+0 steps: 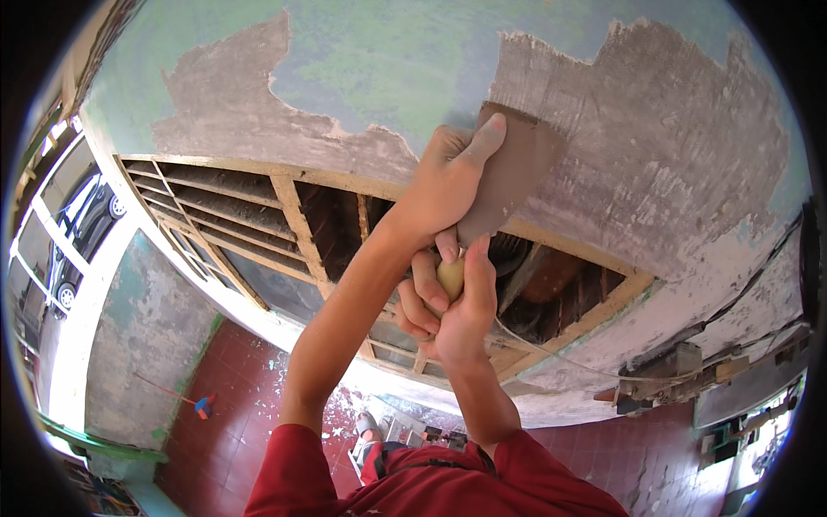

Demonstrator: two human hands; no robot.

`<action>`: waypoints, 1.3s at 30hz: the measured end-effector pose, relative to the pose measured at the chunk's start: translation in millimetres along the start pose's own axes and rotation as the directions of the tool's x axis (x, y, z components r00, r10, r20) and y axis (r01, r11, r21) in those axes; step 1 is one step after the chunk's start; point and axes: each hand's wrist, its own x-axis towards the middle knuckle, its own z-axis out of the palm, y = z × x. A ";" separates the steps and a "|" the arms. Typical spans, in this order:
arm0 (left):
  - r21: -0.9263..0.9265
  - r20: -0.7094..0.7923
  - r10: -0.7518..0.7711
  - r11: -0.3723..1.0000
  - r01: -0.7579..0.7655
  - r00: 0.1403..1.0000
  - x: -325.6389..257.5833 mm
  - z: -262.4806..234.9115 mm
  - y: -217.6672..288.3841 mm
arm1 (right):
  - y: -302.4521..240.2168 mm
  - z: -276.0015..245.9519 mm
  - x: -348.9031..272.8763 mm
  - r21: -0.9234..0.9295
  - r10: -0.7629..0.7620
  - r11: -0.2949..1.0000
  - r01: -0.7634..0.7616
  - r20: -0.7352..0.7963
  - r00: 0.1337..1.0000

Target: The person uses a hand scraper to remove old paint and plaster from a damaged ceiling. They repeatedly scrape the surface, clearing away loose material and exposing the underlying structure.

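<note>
Red sleeves [293,470] below, both hands [444,250] grip 1 scraper [512,177] against peeling wall [655,155].

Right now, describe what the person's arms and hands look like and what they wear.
Both arms are bare from the hands down past the elbows. Short red sleeves cover the upper arms and belong to a red shirt seen at the lower edge. The left hand and right hand wear no gloves. No watch, ring or band shows on either wrist.
</note>
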 end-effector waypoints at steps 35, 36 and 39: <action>0.056 0.017 0.010 0.998 -0.011 1.000 4.9 -3.5 12.4 | -2.6 15.4 12.1 -0.022 -0.055 0.998 0.054 -0.042 0.998; 0.021 0.015 0.008 1.000 -0.008 1.000 4.4 -3.0 5.6 | -0.4 13.0 8.5 -0.021 -0.046 0.999 0.045 -0.047 0.998; 0.059 -0.006 0.106 0.993 -0.105 0.994 3.3 -0.1 -5.8 | 0.9 7.9 -1.2 -0.011 -0.020 1.000 0.019 -0.058 0.998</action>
